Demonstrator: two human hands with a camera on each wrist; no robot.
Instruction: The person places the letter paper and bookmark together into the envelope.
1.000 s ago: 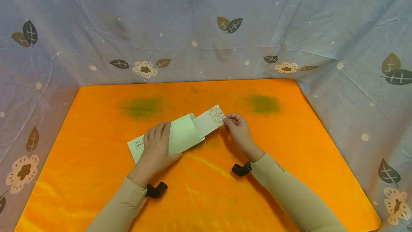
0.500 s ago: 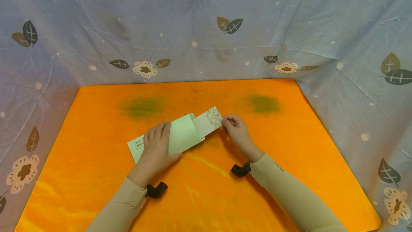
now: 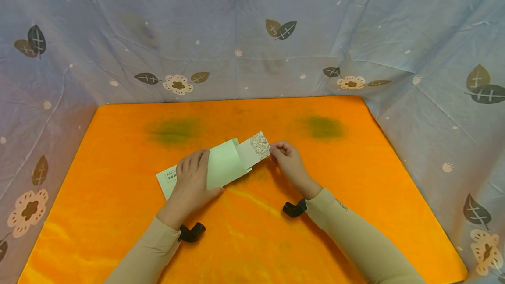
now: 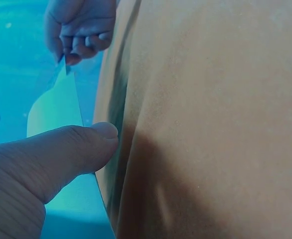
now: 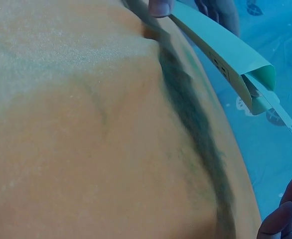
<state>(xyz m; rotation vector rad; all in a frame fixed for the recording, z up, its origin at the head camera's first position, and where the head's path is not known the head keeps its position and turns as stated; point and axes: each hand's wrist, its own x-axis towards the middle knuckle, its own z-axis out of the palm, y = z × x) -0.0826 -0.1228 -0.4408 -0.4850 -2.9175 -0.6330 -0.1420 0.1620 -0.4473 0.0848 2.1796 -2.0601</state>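
A pale green envelope (image 3: 225, 164) with a small printed box near its left end is held at a slant above the table. My left hand (image 3: 191, 179) grips it across the middle, thumb (image 4: 81, 149) along the near edge and fingers on the far side. Its right end gapes, as the envelope mouth (image 5: 263, 82) shows in the right wrist view. A white card (image 3: 249, 152) with a floral patterned end sticks out of that mouth; the rest of it is hidden inside. At the card's outer corner, my right hand (image 3: 289, 161) pinches it between thumb and fingertips.
An orange cloth (image 3: 252, 240) covers the table, with dark greenish patches (image 3: 173, 130) toward the back. Grey-blue curtains (image 3: 236, 25) with leaf and flower prints enclose the back and both sides. A black wrist device (image 3: 192, 232) sits at the left cuff.
My right hand has moved slightly left with the card, which now sits deeper in the envelope, less of it showing. The left hand and envelope stay where they were.
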